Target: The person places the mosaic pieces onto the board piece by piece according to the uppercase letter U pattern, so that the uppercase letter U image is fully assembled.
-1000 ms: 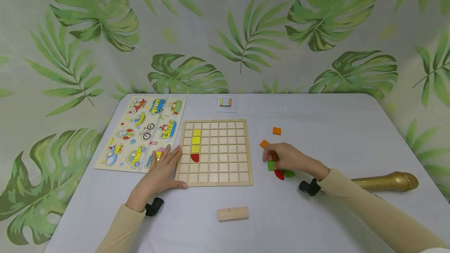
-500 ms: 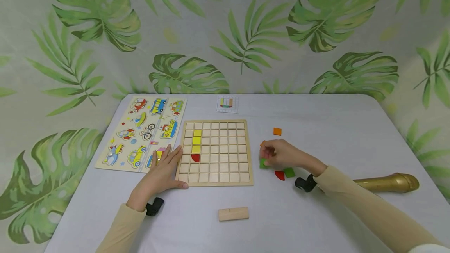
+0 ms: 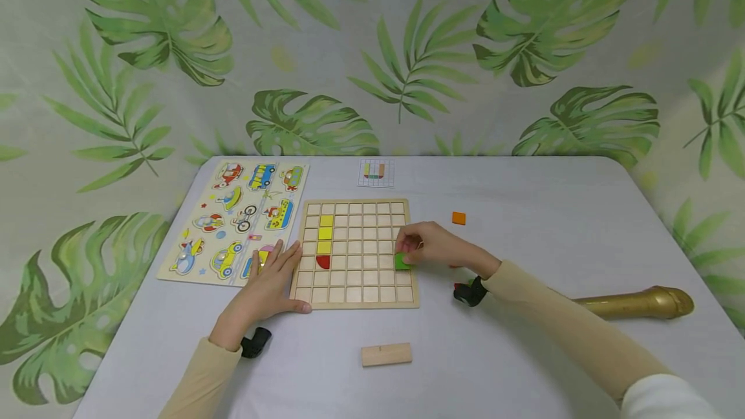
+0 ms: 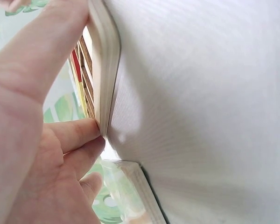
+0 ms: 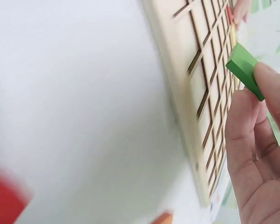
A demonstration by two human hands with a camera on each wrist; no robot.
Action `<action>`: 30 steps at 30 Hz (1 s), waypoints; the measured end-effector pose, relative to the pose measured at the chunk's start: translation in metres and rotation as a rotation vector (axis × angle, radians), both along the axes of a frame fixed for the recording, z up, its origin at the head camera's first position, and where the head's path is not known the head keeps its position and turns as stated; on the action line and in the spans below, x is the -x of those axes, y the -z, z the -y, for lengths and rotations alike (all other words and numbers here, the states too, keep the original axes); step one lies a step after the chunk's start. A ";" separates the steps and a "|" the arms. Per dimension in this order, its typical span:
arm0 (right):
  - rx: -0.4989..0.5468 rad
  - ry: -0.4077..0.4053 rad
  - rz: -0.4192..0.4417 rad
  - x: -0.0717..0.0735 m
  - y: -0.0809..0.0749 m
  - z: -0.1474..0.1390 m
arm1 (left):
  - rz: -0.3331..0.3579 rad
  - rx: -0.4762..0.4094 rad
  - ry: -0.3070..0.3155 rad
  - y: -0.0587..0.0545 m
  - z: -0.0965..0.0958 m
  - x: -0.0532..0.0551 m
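Note:
A wooden grid board [image 3: 355,300] lies in the middle of the table, with three yellow square tiles [image 3: 324,233] stacked in one column and a red quarter-circle tile [image 3: 323,262] below them. My left hand [image 3: 263,286] rests at the board's left edge, fingers spread, its thumb touching the front left corner. In the left wrist view the fingertips [image 4: 91,128] meet the board's side. My right hand [image 3: 433,244] pinches a green square tile [image 5: 245,67] between thumb and fingers over the board's right edge; in the head view that tile hides part of the grid.
A vehicle picture puzzle [image 3: 233,218] lies left, partly under my left fingers. Behind the board is a small pattern card [image 3: 375,173]. An orange tile [image 3: 458,218] lies right. A wooden block [image 3: 386,354] is in front, and a gold object [image 3: 640,302] lies far right behind my sleeve.
My right hand has picked the green tile from the loose pieces on the right and carried it left to the board's right edge. The left hand has stayed in place.

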State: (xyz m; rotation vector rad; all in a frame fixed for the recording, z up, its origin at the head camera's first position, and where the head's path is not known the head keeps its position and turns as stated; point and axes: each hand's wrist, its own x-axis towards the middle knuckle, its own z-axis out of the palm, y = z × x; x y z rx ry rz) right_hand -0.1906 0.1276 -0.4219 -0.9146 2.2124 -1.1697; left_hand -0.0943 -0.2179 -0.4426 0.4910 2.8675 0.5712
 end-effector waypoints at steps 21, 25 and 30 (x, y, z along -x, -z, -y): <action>-0.003 -0.042 -0.050 0.009 0.010 0.108 | -0.005 -0.002 0.001 0.001 0.001 0.000; -0.038 -0.050 -0.089 0.007 0.012 0.116 | -0.007 0.000 0.005 0.000 0.000 0.000; -0.096 -0.052 -0.162 0.004 0.011 0.123 | -0.006 -0.001 0.005 -0.001 0.000 -0.001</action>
